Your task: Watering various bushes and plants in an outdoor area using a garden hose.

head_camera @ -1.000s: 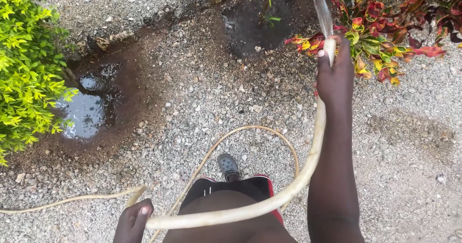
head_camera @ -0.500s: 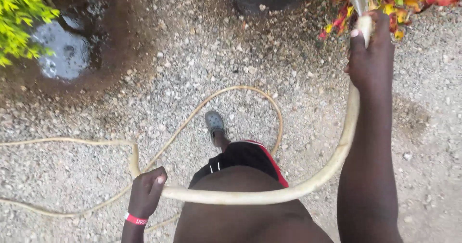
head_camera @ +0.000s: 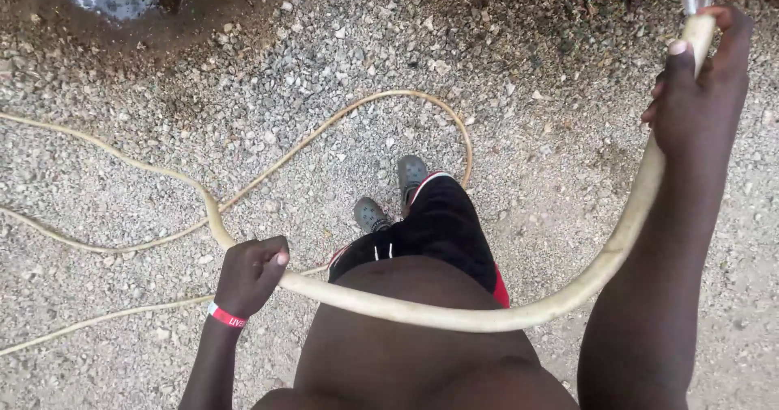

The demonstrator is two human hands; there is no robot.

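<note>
Hose (head_camera: 422, 308): matt cream rubber, smooth, in both fists. Ground (head_camera: 527, 158) underfoot: rough grey gravel. Wristband (head_camera: 225, 317) below left grip: glossy red plastic.

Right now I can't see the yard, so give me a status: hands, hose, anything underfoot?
Left hand gripping hose mid-length. Right hand gripping its outlet end, water flowing. Slack loops on gravel around feet.
</note>
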